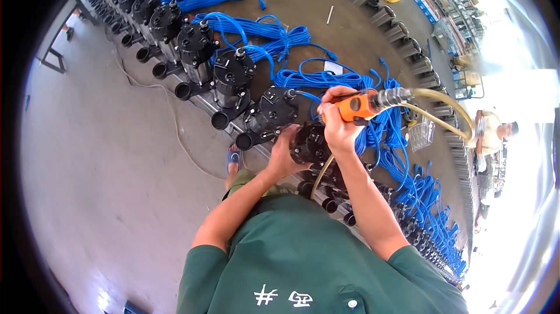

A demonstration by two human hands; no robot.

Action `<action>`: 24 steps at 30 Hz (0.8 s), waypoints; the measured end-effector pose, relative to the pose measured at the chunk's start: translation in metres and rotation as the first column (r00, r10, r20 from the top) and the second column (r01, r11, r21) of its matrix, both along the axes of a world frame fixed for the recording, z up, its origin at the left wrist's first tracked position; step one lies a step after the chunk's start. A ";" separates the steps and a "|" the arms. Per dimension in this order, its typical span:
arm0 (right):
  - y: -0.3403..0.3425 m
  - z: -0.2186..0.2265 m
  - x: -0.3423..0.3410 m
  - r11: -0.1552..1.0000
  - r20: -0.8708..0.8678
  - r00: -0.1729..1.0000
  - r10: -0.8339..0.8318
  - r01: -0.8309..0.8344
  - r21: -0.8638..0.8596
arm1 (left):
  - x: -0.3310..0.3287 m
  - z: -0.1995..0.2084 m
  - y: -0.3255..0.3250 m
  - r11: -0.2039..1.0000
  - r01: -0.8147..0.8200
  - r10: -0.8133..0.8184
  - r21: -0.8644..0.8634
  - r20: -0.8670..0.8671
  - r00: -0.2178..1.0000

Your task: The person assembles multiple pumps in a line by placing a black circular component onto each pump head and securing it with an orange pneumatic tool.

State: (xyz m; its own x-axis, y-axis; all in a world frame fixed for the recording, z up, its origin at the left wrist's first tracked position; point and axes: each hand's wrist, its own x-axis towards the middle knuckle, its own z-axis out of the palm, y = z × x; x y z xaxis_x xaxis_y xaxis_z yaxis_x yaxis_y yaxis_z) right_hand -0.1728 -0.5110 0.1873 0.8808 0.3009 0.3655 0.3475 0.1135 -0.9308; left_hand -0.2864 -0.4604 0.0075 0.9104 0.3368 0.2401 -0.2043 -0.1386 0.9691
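Note:
My right hand [340, 123] is wrapped round an orange air-powered driver [356, 106], whose metal fitting and yellowish hose lead off to the right. The tool is over the far right side of a black-topped pump [308, 144]; its tip is hidden by my hand, so contact cannot be told. My left hand [284, 153] grips the near left side of that same pump. Just to its left stands another pump [273, 107] with a black top and a side outlet.
A long row of similar pumps [196, 43] runs from far left to near right. Bundles of blue cable [280, 37] lie along its far side. Metal cylinders [396, 31] line the floor beyond. Another person [490, 132] is at the right. A thin hose [169, 101] crosses the grey floor.

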 end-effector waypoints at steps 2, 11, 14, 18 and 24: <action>0.011 0.017 -0.007 0.994 -0.035 0.999 0.017 -0.013 0.110 | 0.000 0.003 0.002 1.000 0.001 -0.001 -0.002 -0.004 1.000; -0.073 0.058 -0.078 0.982 -0.100 0.986 0.134 -0.119 0.147 | -0.004 0.003 -0.001 1.000 -0.017 0.017 0.001 -0.026 1.000; -0.081 0.028 -0.085 0.999 -0.137 0.991 0.005 0.001 0.047 | -0.002 -0.001 -0.003 0.998 -0.056 0.054 0.032 0.067 0.996; -0.089 0.005 -0.076 0.993 -0.155 0.986 0.066 -0.050 0.105 | -0.004 0.006 -0.004 1.000 -0.010 0.010 0.022 0.004 1.000; -0.083 0.016 -0.076 0.994 -0.100 0.989 0.108 -0.104 0.043 | -0.014 0.034 -0.005 0.941 -0.175 0.185 0.288 -0.004 0.983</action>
State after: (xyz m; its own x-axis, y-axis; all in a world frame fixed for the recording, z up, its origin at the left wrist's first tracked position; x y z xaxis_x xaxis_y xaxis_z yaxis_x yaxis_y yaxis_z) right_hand -0.2486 -0.5942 0.2032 0.8779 0.3825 0.2880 0.2347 0.1806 -0.9552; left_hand -0.3008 -0.4651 0.0414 0.8495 0.4173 0.3229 -0.1209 -0.4418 0.8890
